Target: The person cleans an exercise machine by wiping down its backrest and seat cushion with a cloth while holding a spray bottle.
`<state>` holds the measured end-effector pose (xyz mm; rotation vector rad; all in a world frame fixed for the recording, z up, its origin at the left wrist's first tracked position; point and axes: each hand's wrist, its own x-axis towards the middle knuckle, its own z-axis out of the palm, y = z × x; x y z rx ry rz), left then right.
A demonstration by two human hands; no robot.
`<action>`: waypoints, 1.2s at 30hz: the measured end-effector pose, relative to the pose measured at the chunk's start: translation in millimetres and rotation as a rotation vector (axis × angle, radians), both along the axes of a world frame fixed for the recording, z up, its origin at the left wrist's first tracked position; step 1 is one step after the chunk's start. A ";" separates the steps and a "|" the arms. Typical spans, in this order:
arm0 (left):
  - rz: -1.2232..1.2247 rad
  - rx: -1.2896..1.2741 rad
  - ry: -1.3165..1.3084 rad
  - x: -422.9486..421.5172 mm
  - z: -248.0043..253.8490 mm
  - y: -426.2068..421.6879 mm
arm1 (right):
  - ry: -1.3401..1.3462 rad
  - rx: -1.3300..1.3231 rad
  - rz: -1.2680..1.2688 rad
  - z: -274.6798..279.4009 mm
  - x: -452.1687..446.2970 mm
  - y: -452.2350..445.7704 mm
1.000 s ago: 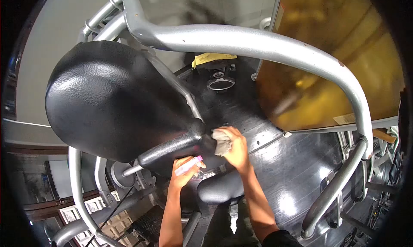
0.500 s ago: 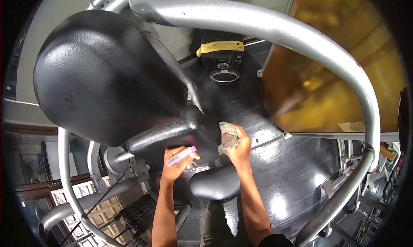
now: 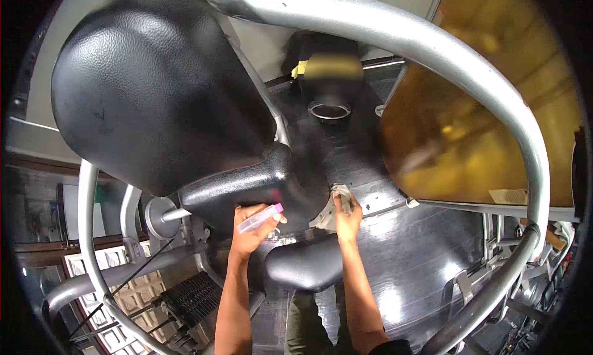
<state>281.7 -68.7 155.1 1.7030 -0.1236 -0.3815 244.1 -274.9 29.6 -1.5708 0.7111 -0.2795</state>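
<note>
Fingers of my left hand (image 3: 252, 230) are wrapped round a small clear bottle (image 3: 258, 219) with a pink cap, held tilted in front of the black seat pad (image 3: 235, 191). To its right, my right hand (image 3: 348, 218) grips a pale, crumpled cloth (image 3: 325, 218), which hangs down against the right edge of the seat pad. A large black backrest (image 3: 154, 89) leans above and to the left. Below my hands is a smaller black pad (image 3: 304, 265), close to my legs.
A thick silver tube frame (image 3: 395, 24) curves over the top and down the right. Behind stands a black speaker (image 3: 329, 111) with a yellow label. A brownish-yellow panel (image 3: 475, 120) is at the right, weight plates (image 3: 193, 298) at the lower left.
My right hand has moved slightly down, and the cloth now spreads toward the seat's edge. My left hand still holds the bottle. The view has shifted, with the frame higher in the picture.
</note>
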 end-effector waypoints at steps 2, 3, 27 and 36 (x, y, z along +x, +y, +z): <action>0.010 0.010 -0.002 -1.3 -1.0 0.7 | -0.014 0.218 -0.042 11.9 5.7 -3.0; 0.003 0.017 -0.013 -1.4 -2.8 2.0 | -0.015 0.217 -0.039 26.6 9.6 -7.5; 0.418 0.520 -0.149 -82.5 -55.5 -65.0 | 0.025 0.489 -0.335 10.8 -60.5 17.8; 0.457 0.276 0.029 -89.7 -58.3 -55.6 | -0.279 0.120 -0.206 46.0 -36.2 37.6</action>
